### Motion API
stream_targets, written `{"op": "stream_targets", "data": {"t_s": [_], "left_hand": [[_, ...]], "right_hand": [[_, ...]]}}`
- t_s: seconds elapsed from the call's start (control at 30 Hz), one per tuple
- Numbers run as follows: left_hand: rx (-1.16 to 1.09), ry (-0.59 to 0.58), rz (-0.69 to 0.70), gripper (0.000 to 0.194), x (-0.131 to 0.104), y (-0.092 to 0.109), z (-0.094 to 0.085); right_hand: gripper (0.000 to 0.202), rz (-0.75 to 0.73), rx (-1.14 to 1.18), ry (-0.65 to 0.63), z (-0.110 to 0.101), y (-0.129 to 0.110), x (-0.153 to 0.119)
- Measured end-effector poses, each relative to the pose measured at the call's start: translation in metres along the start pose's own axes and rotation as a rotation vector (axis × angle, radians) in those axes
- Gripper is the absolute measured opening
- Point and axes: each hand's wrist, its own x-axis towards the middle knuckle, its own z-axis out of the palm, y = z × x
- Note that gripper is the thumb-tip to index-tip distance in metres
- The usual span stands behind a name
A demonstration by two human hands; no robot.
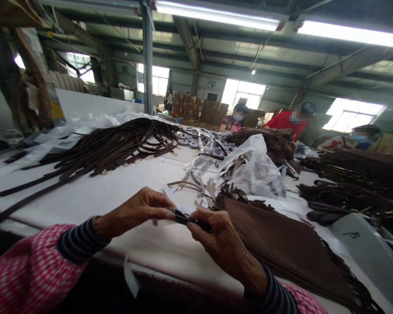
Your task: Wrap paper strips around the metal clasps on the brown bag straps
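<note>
Over the front of the white table, both of my hands hold a short, dark, narrow piece [182, 217], whose exact kind I cannot make out. My left hand [142, 207] pinches its left end between thumb and fingers. Gripped in my right hand [221, 231] is the other end, partly hidden by the fingers. Just right of my right hand lies a flat brown fringed bag [275, 240]. Behind the hands are pale and tan strips [208, 194] and a tan strap piece [185, 184] with a metal buckle.
Dark brown straps [118, 146] with gold clasps are heaped at the left. Clear plastic wrap [257, 168] covers a pile mid-table. A grey-white bin [370, 244] stands at the right beside more brown goods [356, 196]. Several people [290, 124] are across the table.
</note>
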Motion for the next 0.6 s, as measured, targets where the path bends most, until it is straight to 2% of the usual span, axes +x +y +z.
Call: {"op": "stream_targets", "data": {"t_s": [0.17,0.27,0.33,0.37,0.47,0.53,0.6], "left_hand": [[0.021,-0.052,0.038,0.023,0.006,0.003,0.008],[0.069,-0.132,0.075,0.02,0.011,0.009,0.013],[0.119,-0.149,0.099,0.023,0.015,0.013,0.014],[0.14,-0.143,0.106,0.024,0.017,0.014,0.014],[0.168,-0.135,0.09,0.025,0.021,0.015,0.01],[0.18,-0.146,0.058,0.025,0.021,0.013,0.008],[0.189,-0.163,0.028,0.024,0.021,0.009,0.009]], "right_hand": [[0.017,0.03,0.046,-0.076,-0.004,-0.002,0.007],[0.019,0.022,-0.019,-0.132,-0.007,-0.006,0.011],[0.013,0.015,-0.076,-0.142,-0.013,-0.006,0.009],[0.011,0.011,-0.118,-0.138,-0.017,-0.004,0.006],[0.029,-0.008,-0.345,-0.119,-0.033,0.007,-0.011],[0.024,-0.026,-0.509,-0.101,-0.043,0.017,-0.025],[0.015,-0.038,-0.579,-0.092,-0.048,0.027,-0.036]]}}
